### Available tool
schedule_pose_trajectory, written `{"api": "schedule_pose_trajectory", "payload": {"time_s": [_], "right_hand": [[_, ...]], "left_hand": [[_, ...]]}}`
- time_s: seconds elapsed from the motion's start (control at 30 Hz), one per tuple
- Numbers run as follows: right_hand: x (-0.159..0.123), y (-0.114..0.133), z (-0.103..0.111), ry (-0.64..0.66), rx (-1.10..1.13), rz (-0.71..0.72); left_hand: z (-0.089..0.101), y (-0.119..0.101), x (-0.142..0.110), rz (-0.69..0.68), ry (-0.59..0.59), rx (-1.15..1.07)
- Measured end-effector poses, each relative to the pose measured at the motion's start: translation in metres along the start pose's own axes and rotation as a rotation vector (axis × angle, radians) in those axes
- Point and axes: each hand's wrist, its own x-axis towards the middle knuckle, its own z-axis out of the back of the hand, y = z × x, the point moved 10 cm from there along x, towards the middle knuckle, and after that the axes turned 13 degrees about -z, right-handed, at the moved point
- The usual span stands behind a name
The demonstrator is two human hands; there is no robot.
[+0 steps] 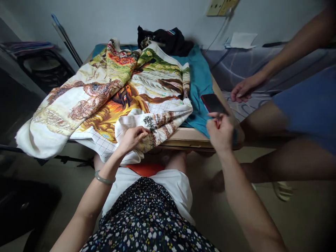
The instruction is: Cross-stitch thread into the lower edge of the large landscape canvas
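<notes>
A large cross-stitch cloth (154, 84), partly stitched with animals and greenery over a printed grid, lies rumpled and folded on the table. My left hand (135, 138), with a bracelet (105, 177) on its wrist, is closed on a fold at the cloth's front edge. To the right, above the table's front corner, my right hand (221, 132) has its fingers pinched together. Whatever they hold, if anything, is too small to see. Just behind that hand a dark phone (214, 103) with a reddish edge lies by the teal cloth (198, 80).
Black clothing (170, 40) is heaped at the back of the table. Another person's hand (245, 89) hangs at the right, beside a bed (238, 70). A wall socket (222, 7) with a plugged-in cable is behind. A dark chair (44, 66) stands at the left.
</notes>
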Motion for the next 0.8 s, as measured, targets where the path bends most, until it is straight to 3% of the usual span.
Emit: {"api": "schedule_pose_trajectory", "payload": {"time_s": [0.1,0.2,0.33,0.5,0.67,0.73,0.8], "right_hand": [[-0.06,0.068,-0.04,0.311,0.044,0.268],[-0.098,0.105,-0.078,0.5,-0.176,0.343],[-0.104,0.127,-0.099,0.444,-0.432,0.345],[-0.112,0.147,-0.118,0.422,-0.515,0.396],[-0.114,0.161,-0.111,0.387,-0.524,0.391],[-0.091,0.148,-0.088,0.306,-0.477,0.277],[-0.053,0.117,-0.053,0.148,-0.391,0.101]], "left_hand": [[0.0,-0.001,-0.001,0.007,-0.016,0.011],[-0.001,-0.002,-0.002,-0.001,-0.011,0.007],[0.0,-0.005,-0.002,-0.061,-0.007,-0.01],[0.004,-0.006,-0.002,-0.123,-0.041,-0.024],[0.014,0.003,-0.003,-0.139,-0.147,-0.077],[0.019,0.011,-0.004,-0.125,-0.217,-0.142],[0.021,0.018,-0.004,-0.112,-0.262,-0.204]]}}
